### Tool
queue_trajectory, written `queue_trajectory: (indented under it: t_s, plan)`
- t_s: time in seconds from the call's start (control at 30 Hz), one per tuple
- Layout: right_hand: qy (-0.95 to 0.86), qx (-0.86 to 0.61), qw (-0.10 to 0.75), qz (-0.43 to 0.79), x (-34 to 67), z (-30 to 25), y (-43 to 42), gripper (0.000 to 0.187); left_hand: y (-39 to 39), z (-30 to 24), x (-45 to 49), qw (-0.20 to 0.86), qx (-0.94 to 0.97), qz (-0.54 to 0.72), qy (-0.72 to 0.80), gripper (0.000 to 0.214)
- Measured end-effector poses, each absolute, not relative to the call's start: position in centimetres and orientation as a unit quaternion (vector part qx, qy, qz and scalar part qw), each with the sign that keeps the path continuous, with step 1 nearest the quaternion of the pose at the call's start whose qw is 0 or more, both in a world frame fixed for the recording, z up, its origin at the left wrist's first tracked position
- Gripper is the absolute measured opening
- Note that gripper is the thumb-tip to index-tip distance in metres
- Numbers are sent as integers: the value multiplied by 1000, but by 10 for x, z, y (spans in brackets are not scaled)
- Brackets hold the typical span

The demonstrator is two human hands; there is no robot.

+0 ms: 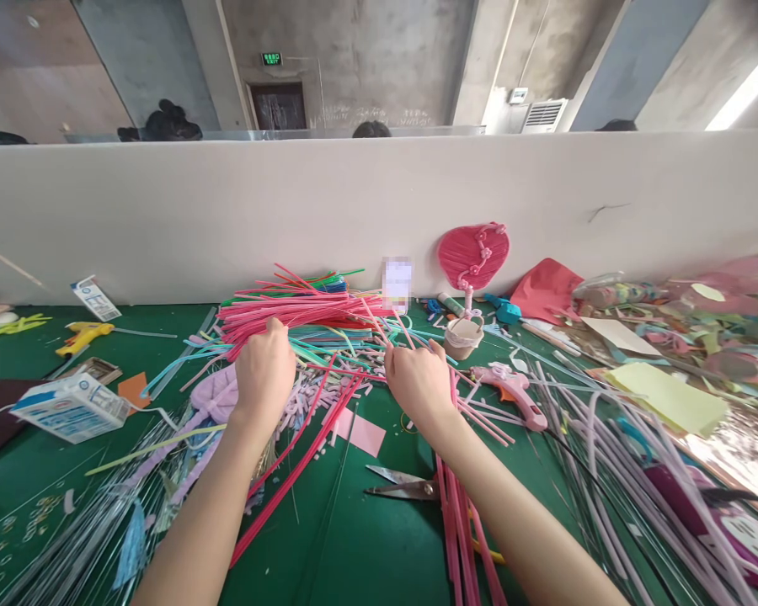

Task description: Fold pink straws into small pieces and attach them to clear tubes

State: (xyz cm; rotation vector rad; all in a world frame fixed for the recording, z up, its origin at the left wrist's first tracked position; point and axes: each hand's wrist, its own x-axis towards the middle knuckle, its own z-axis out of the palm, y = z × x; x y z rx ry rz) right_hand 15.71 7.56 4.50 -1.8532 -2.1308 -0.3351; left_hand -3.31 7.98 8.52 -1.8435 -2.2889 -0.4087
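My left hand [264, 369] is closed, knuckles up, on a thick bundle of pink pipe cleaners [303, 307] lying across the green mat [354, 539]. My right hand [419, 383] is also closed, gripping thin pink pipe cleaners [461, 513] that run back under my forearm toward me. Between the hands lie loose teal, white and pink stems [328, 353]. What the fingers pinch underneath is hidden.
Scissors [401, 484] lie open near my right wrist. A pink glue gun [515, 391], a small cup [463, 337] and a pink heart fan [473, 255] sit to the right. A yellow glue gun [82, 337] and a carton [72, 408] lie left. A white partition [227, 210] stands behind.
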Motion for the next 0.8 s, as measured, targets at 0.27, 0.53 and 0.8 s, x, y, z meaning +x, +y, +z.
queue_trajectory:
  t_s: [0.27,0.53,0.8]
  plan:
    - [-716,-697,31,22,234,83,42,58,52,63,-42,-262,-689,-147,-660,23]
    - [-560,-826,7,71,356,61,-7,28,20,16,-50,-361,-687,-94,-624,27]
    - [-576,-809,31,116,357,10,-26,22,20,28,-46,-266,-715,-114,-636,32]
